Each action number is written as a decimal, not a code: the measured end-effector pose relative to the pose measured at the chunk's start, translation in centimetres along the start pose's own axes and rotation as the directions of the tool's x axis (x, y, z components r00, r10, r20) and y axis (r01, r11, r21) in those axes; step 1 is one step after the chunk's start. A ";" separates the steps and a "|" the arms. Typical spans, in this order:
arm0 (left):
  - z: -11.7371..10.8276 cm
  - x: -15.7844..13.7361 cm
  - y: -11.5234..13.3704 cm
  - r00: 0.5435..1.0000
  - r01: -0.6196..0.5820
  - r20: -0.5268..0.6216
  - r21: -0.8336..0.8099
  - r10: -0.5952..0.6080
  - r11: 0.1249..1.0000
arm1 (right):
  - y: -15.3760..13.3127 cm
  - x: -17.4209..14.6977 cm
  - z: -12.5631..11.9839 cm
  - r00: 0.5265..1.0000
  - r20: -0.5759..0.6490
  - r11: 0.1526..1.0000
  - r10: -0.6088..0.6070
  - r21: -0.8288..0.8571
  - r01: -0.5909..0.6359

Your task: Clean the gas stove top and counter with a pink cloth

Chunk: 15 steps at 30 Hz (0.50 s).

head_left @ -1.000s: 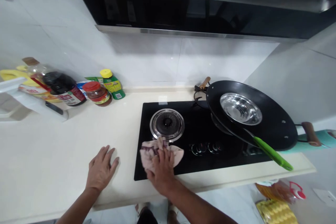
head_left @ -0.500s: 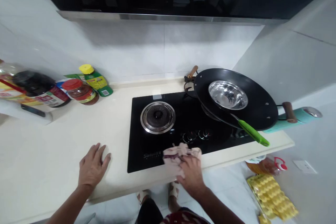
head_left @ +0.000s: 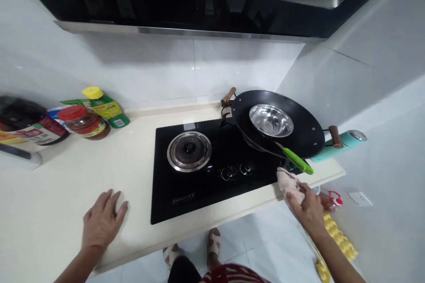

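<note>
My right hand [head_left: 309, 210] grips a pale pink cloth [head_left: 289, 182] at the front edge of the black gas stove [head_left: 192, 190], near its right end. The cloth's far end touches the stove edge just below the green handle [head_left: 298, 161] of a utensil resting in the wok. Flat on the cream countertop [head_left: 136, 181], left of the stove, lies my left hand [head_left: 103, 221], empty with its fingers apart. A black wok [head_left: 303, 128] with wooden side handles sits over the right burner. Inside it is a shiny metal bowl [head_left: 271, 120].
At the left stand a red-lidded jar [head_left: 86, 124], a green bottle with a yellow cap [head_left: 106, 108] and a dark bottle [head_left: 35, 124]. A teal cylinder [head_left: 341, 147] lies behind the wok's right handle. Yellow egg trays [head_left: 340, 239] are on the floor. The range hood [head_left: 186, 9] hangs above.
My right hand has moved the cloth rightward along the stove's front edge, from near the middle to the right end. My left hand stays on the countertop. The view has shifted slightly right.
</note>
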State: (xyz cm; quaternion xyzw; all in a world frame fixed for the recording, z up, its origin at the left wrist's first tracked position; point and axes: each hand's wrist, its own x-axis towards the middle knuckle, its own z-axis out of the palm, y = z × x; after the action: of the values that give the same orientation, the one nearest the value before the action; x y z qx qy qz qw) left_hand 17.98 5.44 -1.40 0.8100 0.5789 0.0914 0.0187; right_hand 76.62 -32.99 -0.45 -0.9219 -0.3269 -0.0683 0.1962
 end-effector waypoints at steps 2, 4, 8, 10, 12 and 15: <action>0.0 0.0 0.1 1.000 -0.003 0.001 0.007 0.003 1.000 | -1.3 1.5 1.2 1.000 0.027 1.000 -0.011 -0.008 0.011; 0.0 -0.1 0.2 1.000 -0.009 -0.001 0.012 0.009 1.000 | -3.4 1.6 2.8 0.997 0.062 0.997 -0.051 -0.053 0.054; 0.2 -0.3 0.3 0.999 -0.007 -0.033 -0.001 0.007 1.000 | -10.0 -3.0 5.6 0.939 0.182 0.955 -0.292 0.004 0.297; 0.3 -0.4 0.4 0.999 -0.006 -0.048 -0.030 0.004 1.000 | -14.6 -6.5 6.6 0.889 0.247 0.923 -0.385 0.081 0.377; 0.4 -0.6 0.4 0.999 -0.003 -0.051 -0.091 -0.002 0.996 | -19.9 -9.8 7.4 0.810 0.327 0.873 -0.486 0.145 0.465; 0.6 -0.8 0.4 0.998 0.007 -0.055 -0.179 -0.017 0.984 | -28.3 -13.9 8.4 0.602 0.416 0.728 -0.681 0.294 0.620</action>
State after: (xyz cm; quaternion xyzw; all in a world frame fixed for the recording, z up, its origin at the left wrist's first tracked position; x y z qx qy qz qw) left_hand 18.19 4.58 -2.02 0.7986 0.5737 0.1655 0.0758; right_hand 48.00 -17.52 -2.74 -0.7102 -0.6823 0.1243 0.1212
